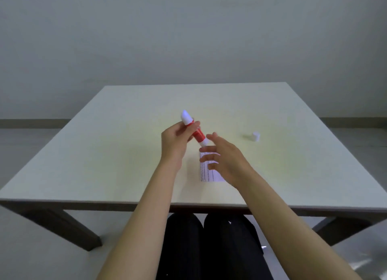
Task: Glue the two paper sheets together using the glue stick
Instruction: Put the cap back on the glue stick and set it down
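A pale table [125, 154] carries a printed paper sheet [209, 174] under the right hand [227, 161], fingers spread, gripping nothing. The left hand [174, 142] clamps the red glue stick [195, 131], tilted (white tip up). A white cap [256, 136] stands well apart.

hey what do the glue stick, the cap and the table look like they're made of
Glue stick: likely plastic, smooth red barrel with white ends. Cap: likely white plastic, small plain cylinder. Table: pale matte top, probably laminate; even colour, no grain visible.
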